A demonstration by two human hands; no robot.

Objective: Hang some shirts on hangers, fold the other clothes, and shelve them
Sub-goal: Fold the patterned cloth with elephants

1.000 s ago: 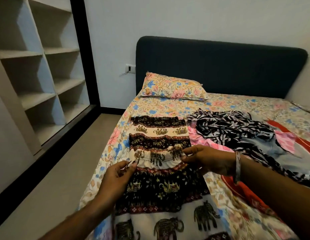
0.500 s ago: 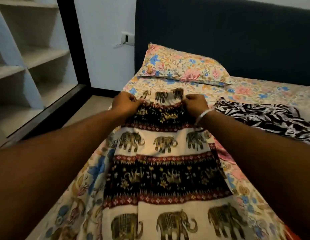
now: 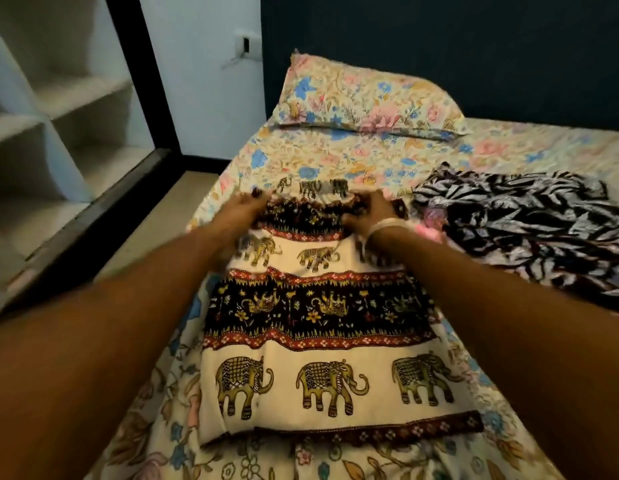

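While both of your arms reach forward over the bed, your left hand (image 3: 244,211) and right hand (image 3: 372,211) meet the far end of an elephant-print garment (image 3: 318,327). Your left hand lies on the gathered dark band at the garment's far left corner, fingers pointing forward; motion blur keeps me from telling whether it pinches the cloth or only presses it. Your right hand has its fingers curled into the same bunched band at the far right corner, gripping the fabric. A pale bangle (image 3: 384,226) circles your right wrist.

The garment lies flat along the bed, lengthwise away from you, in bands of cream with olive elephants, black with yellow figures, and red borders. Its near edge is a dark flowered hem close to you.

Under it is a floral bedsheet (image 3: 335,161) in cream, blue and pink. Just beside your right hand, to the right, lies a crumpled black-and-white zebra-print garment (image 3: 522,223), with a bit of pink cloth (image 3: 431,230) at its near left edge. A matching floral pillow (image 3: 366,98) rests at the head of the bed against a dark headboard (image 3: 439,46). To the left, across a strip of floor, stands a white shelving unit (image 3: 51,133).
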